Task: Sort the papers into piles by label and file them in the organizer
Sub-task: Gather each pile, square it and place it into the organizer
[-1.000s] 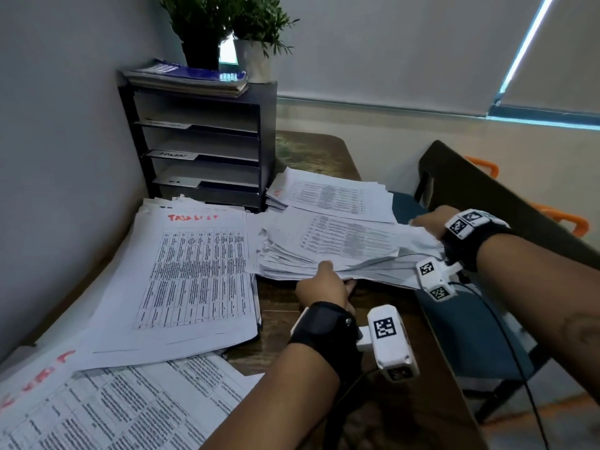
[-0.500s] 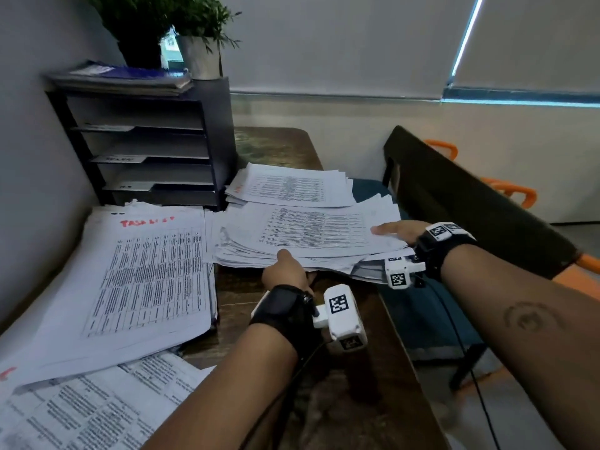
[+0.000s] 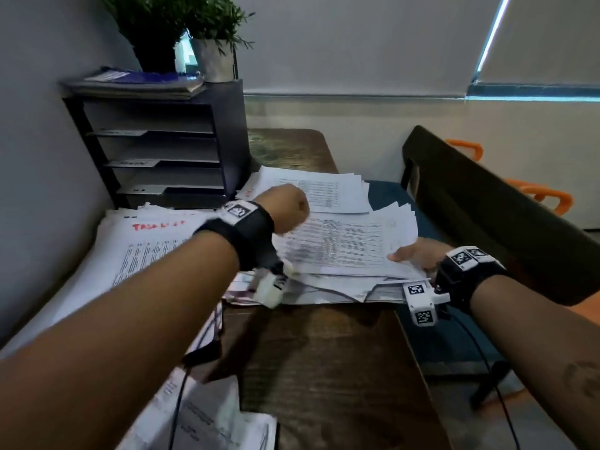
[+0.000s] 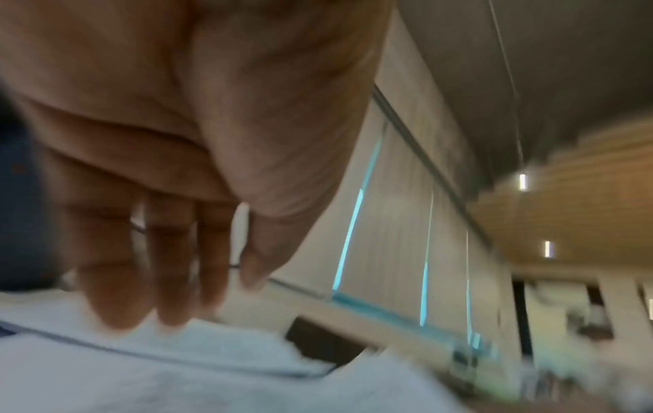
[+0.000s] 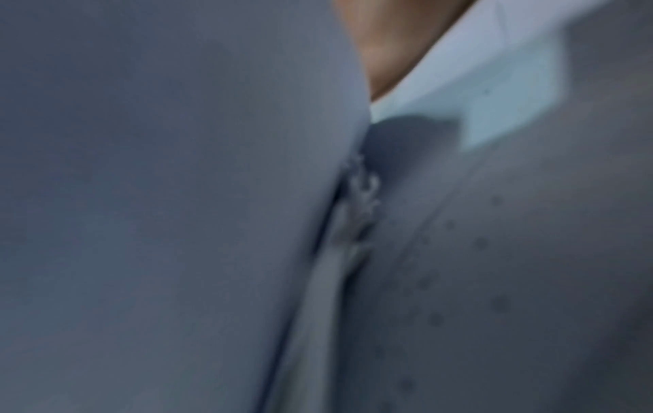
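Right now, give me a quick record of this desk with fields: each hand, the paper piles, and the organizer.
left hand: raised over the middle pile, fingers straight, holding nothing
right hand: resting on the middle pile's right edge
middle pile: loose, fanned sheets
left pile: red handwritten heading
organizer: black, labelled shelves
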### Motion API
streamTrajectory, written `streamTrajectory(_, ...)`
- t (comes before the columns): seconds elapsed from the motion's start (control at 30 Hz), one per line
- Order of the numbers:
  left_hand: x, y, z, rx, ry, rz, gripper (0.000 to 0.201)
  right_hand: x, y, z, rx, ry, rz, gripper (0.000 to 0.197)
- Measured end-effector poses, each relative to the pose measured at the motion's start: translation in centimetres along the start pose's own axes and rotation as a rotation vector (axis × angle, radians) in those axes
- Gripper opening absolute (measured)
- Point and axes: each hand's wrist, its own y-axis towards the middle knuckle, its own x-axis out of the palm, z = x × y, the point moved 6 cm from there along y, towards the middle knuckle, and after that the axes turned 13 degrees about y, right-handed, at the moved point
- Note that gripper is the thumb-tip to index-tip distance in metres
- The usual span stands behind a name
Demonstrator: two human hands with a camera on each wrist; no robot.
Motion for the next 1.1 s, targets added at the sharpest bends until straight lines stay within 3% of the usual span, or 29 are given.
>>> streamTrajectory(0.07, 0.2, 4.2, -1.9, 0.062, 0.279, 0.059, 0.034, 0.0, 0.5, 0.5, 0.015, 0.026, -0.061, 0.055)
streamTrajectory(0.13, 1.8, 7.5, -2.8, 0.132, 0.388, 0.024, 0.044, -0.4, 2.7, 2.2, 0.048, 0.181, -0.116, 0.07)
streamTrajectory(0.23, 4.3, 10.6, -0.7, 0.252, 0.434, -0.023, 0.05, 0.2, 1.9, 2.2, -0.002, 0.235, -0.115, 0.061)
streamTrajectory(0.33, 6.2, 12.9, 5.3, 0.415, 0.507, -0.048, 0.048, 0.5, 1.4, 1.0, -0.144, 0.194, -0.061, 0.016)
streamTrajectory(0.4, 7.0, 14.7, 9.0, 0.479, 0.585, -0.053, 0.048, 1.0, 1.2, 0.9, -0.175, 0.184, -0.036, 0.021)
streamTrajectory(0.5, 7.2, 17.1, 12.7, 0.481, 0.732, -0.071, 0.05, 0.9, 2.1, 2.0, -0.162, 0.277, -0.043, 0.05)
streamTrajectory(0.6, 7.7, 18.9, 14.5, 0.433, 0.902, -0.139, 0.049, 1.0, 1.4, 1.9, -0.179, 0.358, -0.041, 0.036)
streamTrajectory(0.73, 9.1, 23.0, 13.7, 0.443, 1.023, -0.115, 0.057, 0.9, 1.9, 2.6, -0.189, 0.465, -0.017, 0.029)
streamTrajectory(0.8, 10.3, 25.0, 12.7, 0.488, 1.02, -0.118, 0.058, 0.9, 2.6, 3.2, -0.177, 0.497, 0.002, 0.038)
streamTrajectory(0.9, 9.6, 24.1, 12.6, 0.551, 1.011, -0.078, 0.043, 1.1, 3.3, 3.8, -0.175, 0.512, -0.003, 0.054)
streamTrajectory(1.1, 9.4, 23.0, 13.2, 0.636, 0.993, 0.013, 0.029, 0.7, 2.6, 4.0, -0.156, 0.434, 0.06, 0.051)
